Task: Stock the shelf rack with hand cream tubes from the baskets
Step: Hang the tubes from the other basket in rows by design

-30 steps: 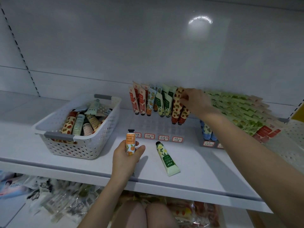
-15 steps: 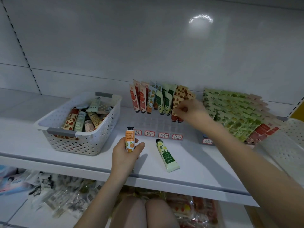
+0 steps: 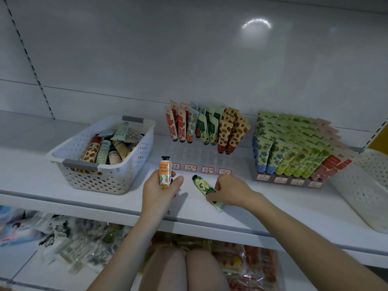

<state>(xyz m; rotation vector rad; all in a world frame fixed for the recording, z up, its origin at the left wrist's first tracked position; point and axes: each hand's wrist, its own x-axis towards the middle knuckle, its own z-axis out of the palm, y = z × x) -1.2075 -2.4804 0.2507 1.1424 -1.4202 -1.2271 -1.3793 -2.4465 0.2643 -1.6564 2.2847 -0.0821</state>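
Two tubes are in my grasp: left hand [image 3: 159,191] clamps the orange tube [image 3: 164,175] upright; right hand [image 3: 230,192], just beside it, pinches the green tube [image 3: 202,185] lying on the shelf [image 3: 105,204]. The rack [image 3: 199,156] stands beyond both.

Place: pretty clearly a shop aisle
Shelving: white shelf [image 3: 273,208], slotted back panel [image 3: 126,49]
Giveaway: red-edged label tags [image 3: 207,170] under racked tubes [image 3: 205,127]
Below: more packaged goods [image 3: 69,238]
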